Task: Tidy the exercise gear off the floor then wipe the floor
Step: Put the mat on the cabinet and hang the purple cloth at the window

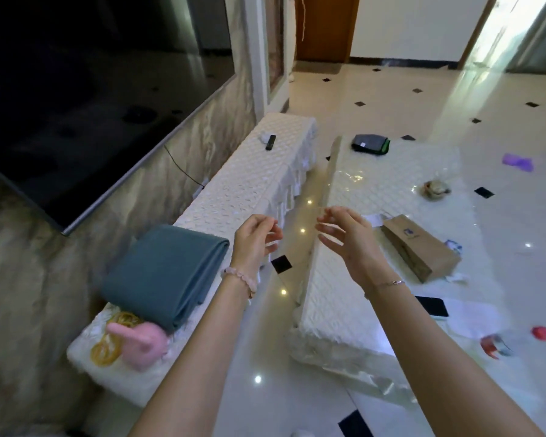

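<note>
My left hand (pixel 259 238) and my right hand (pixel 344 238) are raised side by side over the gap between the long white cabinet (pixel 243 184) and the low white-covered table (pixel 360 279). Fingers of both hands are loosely curled, and I see nothing plainly held in either. On the cabinet's near end lie a folded teal mat (pixel 167 272), a pink dumbbell-like piece (pixel 142 340) and yellow elastic bands (pixel 108 351). A purple item (pixel 517 162) lies on the tiled floor at the far right.
A big dark TV (pixel 92 89) hangs on the left wall. The table carries a brown paper bag (pixel 420 247), a folded grey-green cloth (pixel 369 144), a small round ornament (pixel 437 189) and a phone (pixel 432 305). A remote (pixel 270 142) lies on the cabinet. Red scraps (pixel 541 333) lie on the floor.
</note>
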`<state>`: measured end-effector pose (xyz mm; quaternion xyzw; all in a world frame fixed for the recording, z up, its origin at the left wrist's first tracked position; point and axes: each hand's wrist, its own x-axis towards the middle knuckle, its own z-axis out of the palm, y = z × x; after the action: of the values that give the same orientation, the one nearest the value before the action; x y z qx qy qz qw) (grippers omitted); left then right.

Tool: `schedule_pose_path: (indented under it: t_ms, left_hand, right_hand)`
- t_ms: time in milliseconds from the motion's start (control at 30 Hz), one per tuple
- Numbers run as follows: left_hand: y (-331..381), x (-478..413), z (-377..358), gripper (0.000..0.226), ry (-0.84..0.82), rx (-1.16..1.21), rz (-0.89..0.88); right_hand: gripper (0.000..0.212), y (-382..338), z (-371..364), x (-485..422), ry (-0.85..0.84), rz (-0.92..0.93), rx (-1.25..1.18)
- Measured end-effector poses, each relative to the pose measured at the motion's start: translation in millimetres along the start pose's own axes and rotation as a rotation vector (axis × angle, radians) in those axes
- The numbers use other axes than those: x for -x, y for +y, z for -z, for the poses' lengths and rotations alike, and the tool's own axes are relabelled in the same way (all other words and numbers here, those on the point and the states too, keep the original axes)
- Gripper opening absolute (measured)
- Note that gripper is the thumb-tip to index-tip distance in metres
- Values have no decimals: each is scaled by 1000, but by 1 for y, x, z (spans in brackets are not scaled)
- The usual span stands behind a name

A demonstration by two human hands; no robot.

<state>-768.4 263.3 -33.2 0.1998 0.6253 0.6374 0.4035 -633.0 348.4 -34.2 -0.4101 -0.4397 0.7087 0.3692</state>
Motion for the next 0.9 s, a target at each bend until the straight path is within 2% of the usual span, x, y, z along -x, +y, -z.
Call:
schedule_pose_path:
  t_ms: [233,633,900]
  left_hand:
    - [-17,49,-47,18,-182,-63,13]
    - [-73,156,-60,17,-446,-164,100]
    - [-100,228,-118,14,-636,-232,135]
  right_hand:
    - [8,-5,61,67,146,78,-26]
    - [8,45,123,215,484,76,-118]
    - [14,54,198,296,673,117,-217]
